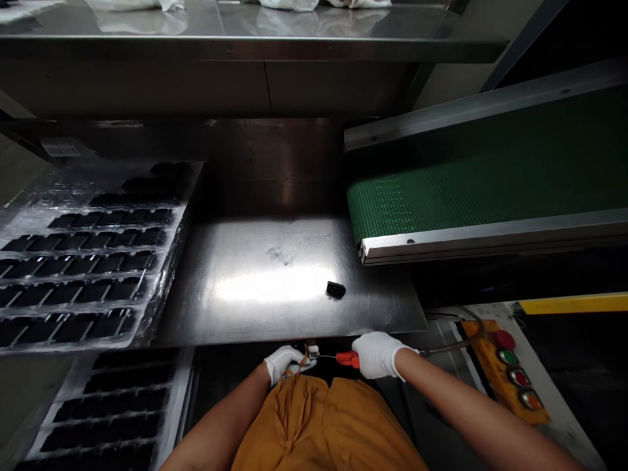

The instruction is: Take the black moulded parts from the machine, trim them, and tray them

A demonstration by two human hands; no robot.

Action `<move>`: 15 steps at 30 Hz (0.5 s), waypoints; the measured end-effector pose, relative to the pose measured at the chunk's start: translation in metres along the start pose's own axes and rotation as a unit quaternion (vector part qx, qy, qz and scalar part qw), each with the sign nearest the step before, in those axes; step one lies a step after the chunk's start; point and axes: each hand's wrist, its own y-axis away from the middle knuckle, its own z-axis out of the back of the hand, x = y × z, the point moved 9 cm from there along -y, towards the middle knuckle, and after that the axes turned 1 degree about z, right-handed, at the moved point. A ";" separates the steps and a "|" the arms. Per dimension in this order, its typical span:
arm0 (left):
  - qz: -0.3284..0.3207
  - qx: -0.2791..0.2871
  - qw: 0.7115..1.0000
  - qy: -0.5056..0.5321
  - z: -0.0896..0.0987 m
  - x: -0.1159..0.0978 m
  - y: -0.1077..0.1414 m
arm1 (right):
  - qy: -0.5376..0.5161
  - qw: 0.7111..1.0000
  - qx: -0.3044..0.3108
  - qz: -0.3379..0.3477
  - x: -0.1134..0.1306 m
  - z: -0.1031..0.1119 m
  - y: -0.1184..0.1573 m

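Note:
My right hand (377, 354), in a white glove, is closed around a tool with a red handle (347, 358) and a thin metal shaft pointing left; its exact kind is unclear. My left hand (284, 364), also gloved, is closed with its fingertips at the end of that shaft, just below the steel table's front edge. Whatever it pinches is small, dark and mostly hidden. A tie of the brown garment (324, 418) hangs by its fingers. On the steel table (235, 261) above my hands lies one small black part (336, 290).
Plastic-wrapped stacked trays of black parts (93, 265) stand left, with another tray (112, 405) lower down. A green conveyor belt (481, 163) is at right. Below it sits a yellow button box (505, 369) beside a curved hose (456, 343). A steel shelf (220, 47) crosses the top.

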 end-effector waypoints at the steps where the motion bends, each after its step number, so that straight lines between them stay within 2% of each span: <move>1: 0.014 0.013 0.998 0.053 -0.003 0.000 0.003 | -0.004 1.000 -0.006 0.002 0.001 0.001 0.000; 3: 0.041 0.030 0.988 0.148 -0.009 -0.002 0.009 | -0.008 1.000 -0.029 0.003 0.001 0.004 0.000; 5: 0.057 0.027 0.980 0.189 -0.012 -0.004 0.012 | -0.004 0.999 -0.039 0.002 0.001 0.005 0.000; 7: 0.036 0.009 0.990 0.134 -0.011 -0.008 0.013 | 0.000 0.999 -0.034 0.006 0.001 0.003 0.000; 9: 0.000 -0.018 0.999 0.030 -0.007 -0.013 0.013 | 0.000 0.999 -0.036 0.006 0.001 0.002 0.000; 11: -0.027 -0.042 0.997 -0.061 -0.004 -0.016 0.011 | 0.000 0.999 -0.048 0.005 0.002 0.005 0.002; 15: -0.044 -0.071 0.981 -0.173 0.001 -0.021 0.007 | 0.005 0.999 -0.038 0.010 0.006 0.006 0.004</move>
